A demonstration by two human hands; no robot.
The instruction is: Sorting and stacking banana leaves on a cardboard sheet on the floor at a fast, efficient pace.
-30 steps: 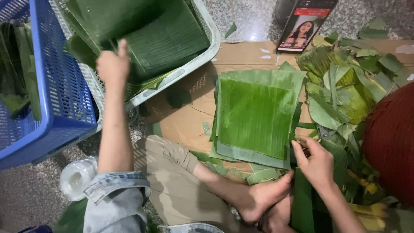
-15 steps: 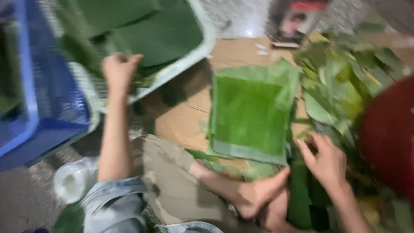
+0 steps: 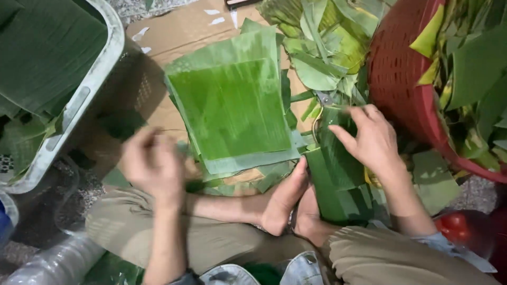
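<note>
A stack of cut, square banana leaf sheets lies on brown cardboard in front of my crossed legs and bare feet. My right hand curls over the top of a long, dark green folded banana leaf just right of the stack. Small metal scissors seem to lie right above that leaf. My left hand is blurred, hovers over my left knee at the stack's lower left corner, and shows nothing in its fingers.
A pale grey plastic basket holding flat leaves stands at the left. A red mesh basket full of leaf scraps stands at the right, with loose trimmings heaped behind the stack. Clear plastic wrap lies at the lower left.
My left hand has come back from the grey basket to my knee. My right hand has moved up onto the folded leaf. The view has swung right and closer.
</note>
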